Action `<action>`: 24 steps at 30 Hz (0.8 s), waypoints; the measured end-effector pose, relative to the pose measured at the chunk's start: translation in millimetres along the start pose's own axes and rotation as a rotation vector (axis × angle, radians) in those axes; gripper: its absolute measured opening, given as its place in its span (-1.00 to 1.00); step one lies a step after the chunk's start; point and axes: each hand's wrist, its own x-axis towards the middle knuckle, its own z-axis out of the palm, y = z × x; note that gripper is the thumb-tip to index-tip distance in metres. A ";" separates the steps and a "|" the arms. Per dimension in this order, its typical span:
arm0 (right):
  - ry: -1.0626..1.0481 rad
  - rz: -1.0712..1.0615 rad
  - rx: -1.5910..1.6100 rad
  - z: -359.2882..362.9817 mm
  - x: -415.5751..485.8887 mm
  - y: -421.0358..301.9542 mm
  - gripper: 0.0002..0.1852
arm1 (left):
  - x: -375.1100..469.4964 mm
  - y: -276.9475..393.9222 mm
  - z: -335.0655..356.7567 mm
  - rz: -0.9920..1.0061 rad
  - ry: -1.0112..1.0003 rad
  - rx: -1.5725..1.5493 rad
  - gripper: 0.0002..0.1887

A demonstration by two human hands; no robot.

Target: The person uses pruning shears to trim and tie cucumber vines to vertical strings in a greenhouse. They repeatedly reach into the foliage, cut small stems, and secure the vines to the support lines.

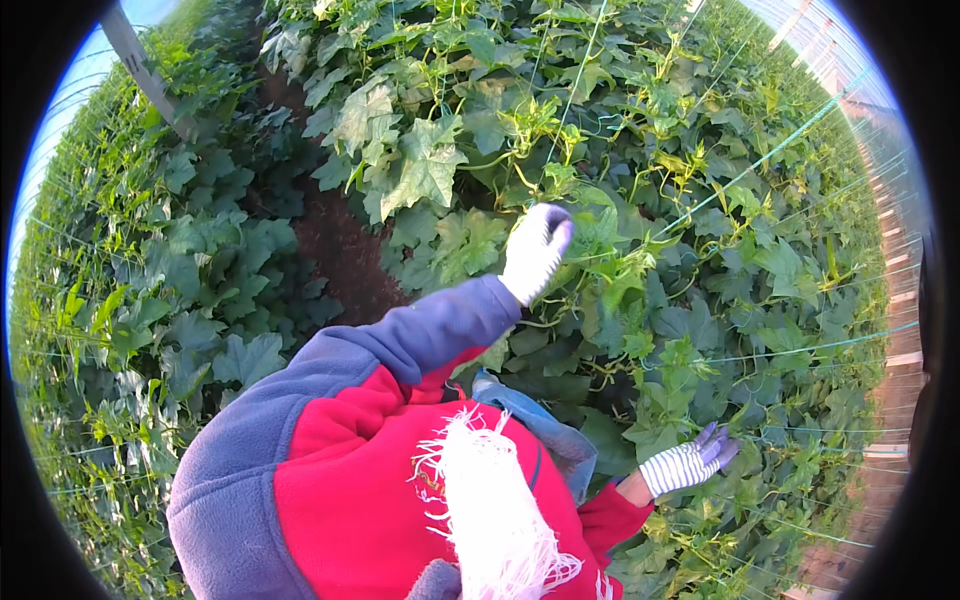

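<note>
My left hand (pixel 534 253), in a white and purple glove, is among the vine leaves near the middle of the view. Its fingers are curled, and whether anything is inside them is hidden. Just above it, a green training string (pixel 576 86) runs up from the climbing plants. My right hand (pixel 688 463), in a striped glove with purple fingers, is stretched out at the lower right. Its fingers lie over the leaves (pixel 675 405) of the same row and hold nothing visible. Yellowish shoots (pixel 529 124) and a large pale leaf (pixel 424 165) stand above my left hand.
A strip of bare soil (pixel 349 251) separates this row from another leafy row (pixel 180 300) at left. A post (pixel 139 64) rises at the upper left. Taut green cords (pixel 772 154) cross the foliage at right. A white fringed scarf (pixel 499 502) hangs over my red fleece (pixel 345 480).
</note>
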 end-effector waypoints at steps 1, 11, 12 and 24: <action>-0.020 0.045 0.084 4.7 0.9 -4.1 -0.50 | 13.1 -24.0 -6.5 -0.173 0.052 -0.048 -0.73; -0.565 -0.669 -0.463 99.3 -141.5 -16.6 -0.62 | 148.5 -37.5 -43.7 0.264 0.108 0.066 -0.65; -0.657 -0.599 -0.443 107.6 -146.6 -14.8 -0.61 | 172.0 -12.3 -47.0 0.461 0.160 0.024 -0.62; -0.791 -0.342 -0.316 124.9 -154.9 38.9 -0.64 | 445.1 306.2 -92.1 1.215 0.644 0.822 -0.53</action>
